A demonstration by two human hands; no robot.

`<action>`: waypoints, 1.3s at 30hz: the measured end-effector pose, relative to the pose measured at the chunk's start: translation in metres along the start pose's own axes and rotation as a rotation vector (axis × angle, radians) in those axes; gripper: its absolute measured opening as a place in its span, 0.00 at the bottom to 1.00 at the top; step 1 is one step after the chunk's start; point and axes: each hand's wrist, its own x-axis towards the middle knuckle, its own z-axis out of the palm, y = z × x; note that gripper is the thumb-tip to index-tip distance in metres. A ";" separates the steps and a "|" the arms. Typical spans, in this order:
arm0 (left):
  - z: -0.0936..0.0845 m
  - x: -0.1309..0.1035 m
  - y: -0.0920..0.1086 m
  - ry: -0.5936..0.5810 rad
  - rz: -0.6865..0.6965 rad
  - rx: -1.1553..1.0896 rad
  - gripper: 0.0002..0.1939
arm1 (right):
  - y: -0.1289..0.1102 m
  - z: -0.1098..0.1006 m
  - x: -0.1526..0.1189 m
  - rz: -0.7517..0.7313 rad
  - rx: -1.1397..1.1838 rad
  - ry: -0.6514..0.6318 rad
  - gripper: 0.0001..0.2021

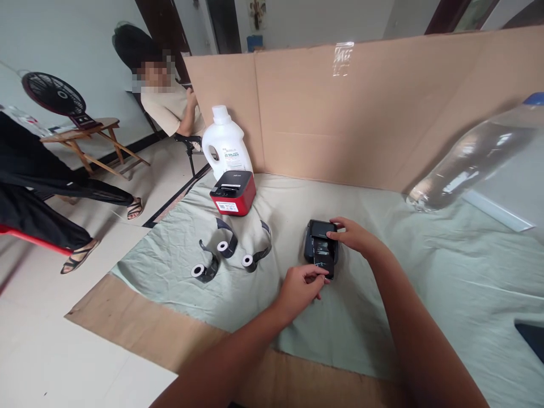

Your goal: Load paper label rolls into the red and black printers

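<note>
A small dark device (310, 249) lies on the pale green cloth in front of me. A glossy black strip (324, 255) comes out over its near side. The fingers of my left hand (301, 288) pinch the near end of this strip. My right hand (352, 235) rests at the device's far right corner, thumb and fingers closed on its dark top part (321, 229). To the left, three small black rolls with white cores stand on the cloth, the nearest roll (204, 271) with its tail curling up.
Behind the rolls are a red and black box-shaped machine (233, 195) and a white jug (229, 144). A cardboard panel (331, 119) stands along the back. A large clear bottle (471, 153) leans at right. Two people are at left, beyond the table, near a fan (55, 93).
</note>
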 end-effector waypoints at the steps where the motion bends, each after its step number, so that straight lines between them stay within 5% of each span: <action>1: 0.000 0.000 0.001 0.000 -0.003 -0.009 0.12 | 0.003 0.002 0.000 -0.006 0.018 0.006 0.23; 22: -0.001 -0.003 0.007 0.053 0.051 -0.024 0.14 | 0.003 0.003 -0.013 0.060 0.224 -0.039 0.27; 26: -0.015 0.019 0.026 0.222 0.171 0.009 0.15 | 0.005 0.002 -0.011 0.042 0.219 -0.053 0.29; 28: -0.024 0.043 0.036 0.254 0.121 0.022 0.19 | 0.008 0.000 -0.012 0.057 0.252 -0.082 0.31; 34: -0.041 0.095 0.045 -0.047 -0.159 -0.045 0.31 | 0.020 -0.006 -0.011 0.084 0.502 -0.224 0.33; 39: -0.044 0.097 0.042 -0.064 -0.169 -0.019 0.32 | 0.024 0.001 -0.010 0.063 0.625 -0.158 0.38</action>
